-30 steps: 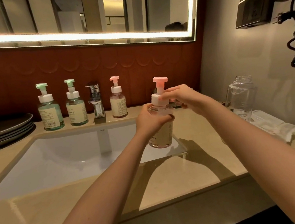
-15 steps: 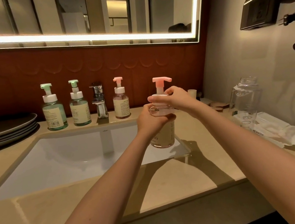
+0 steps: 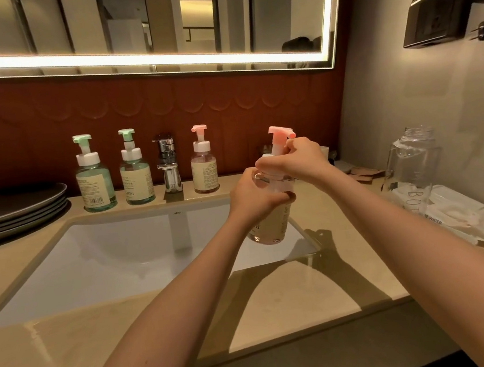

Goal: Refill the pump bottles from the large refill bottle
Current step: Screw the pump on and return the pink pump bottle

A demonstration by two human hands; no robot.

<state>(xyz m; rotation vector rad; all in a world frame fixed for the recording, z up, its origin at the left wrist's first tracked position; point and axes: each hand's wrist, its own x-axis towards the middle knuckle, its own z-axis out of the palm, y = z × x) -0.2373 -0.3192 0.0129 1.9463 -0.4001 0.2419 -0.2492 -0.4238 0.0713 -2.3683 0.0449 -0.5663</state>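
Left grip (image 3: 254,200) wraps clear cylindrical bottle (image 3: 271,225); right grip (image 3: 298,160) clasps pink pump (image 3: 278,135).

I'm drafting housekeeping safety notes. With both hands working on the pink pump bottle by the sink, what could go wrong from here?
1. The pink pump bottle is tilted near the sink's edge, with the left hand round its body and the right hand gripping below its pump. A sudden release could slop liquid or drop it.
2. The open clear bottle stands just right of the right forearm. A pulled-back elbow might knock it over.
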